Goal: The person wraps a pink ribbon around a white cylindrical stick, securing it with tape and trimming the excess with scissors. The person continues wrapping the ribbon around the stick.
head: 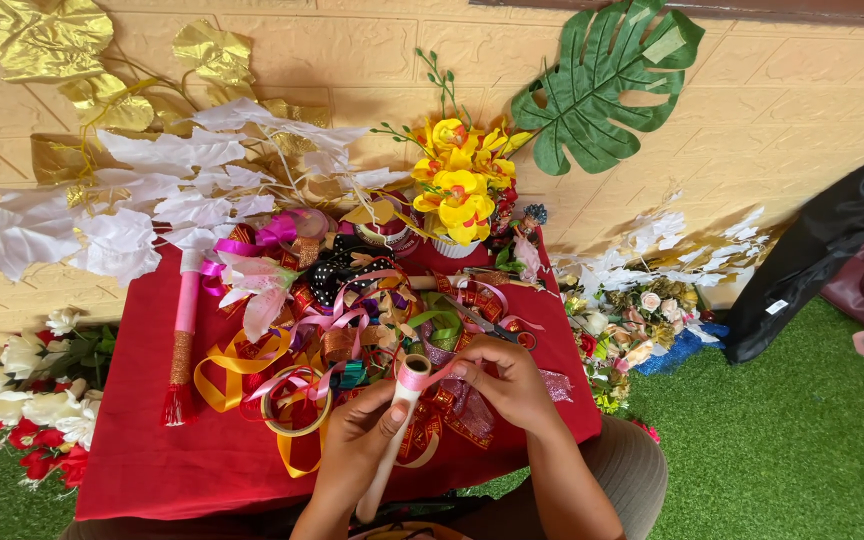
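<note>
My left hand (pixel 357 440) clenches the white cylindrical stick (pixel 389 440), held upright over the red-clothed bench (pixel 152 450). My right hand (pixel 507 385) pinches the narrow pink satin ribbon (pixel 422 377) at the stick's top (one turn laid; the shaft below remains bare). Loose ribbons (pixel 352 330) lie beyond both grips.

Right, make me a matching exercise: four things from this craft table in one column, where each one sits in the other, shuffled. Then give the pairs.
Things:
1. white tube
2. yellow flowers
3. large green leaf
4. pink wand with red tassel

Places:
A. on the wall, upper right
B. lying on the left part of the red cloth
C. in a white pot at the back of the table
D. gripped in the left hand, pink ribbon pinched at its top by the right hand

Pairs: 1-D, 2-C, 3-A, 4-B
</note>
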